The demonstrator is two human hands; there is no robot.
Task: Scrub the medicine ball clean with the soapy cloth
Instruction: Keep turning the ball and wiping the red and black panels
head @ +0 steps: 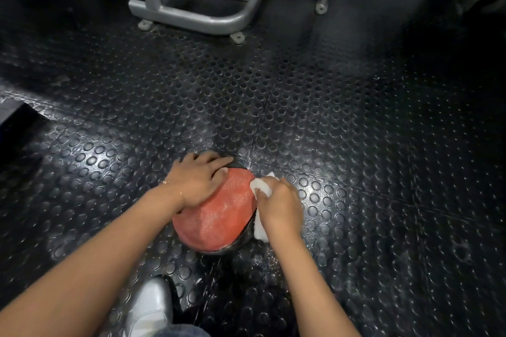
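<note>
Ball [219, 216] on studded floor [356, 117], left hand [197, 180] flat with fingers spread on its top, right hand [279, 208] curled around cloth [261, 186] at its right side; likely risk: soapy ball rolls or slips from under the steadying palm if the scrub pushes sideways.

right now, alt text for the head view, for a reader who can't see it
A person's left hand rests on a red ball on a studded black floor while the right hand holds a white cloth against its right side. A grey machine base stands beyond.
</note>
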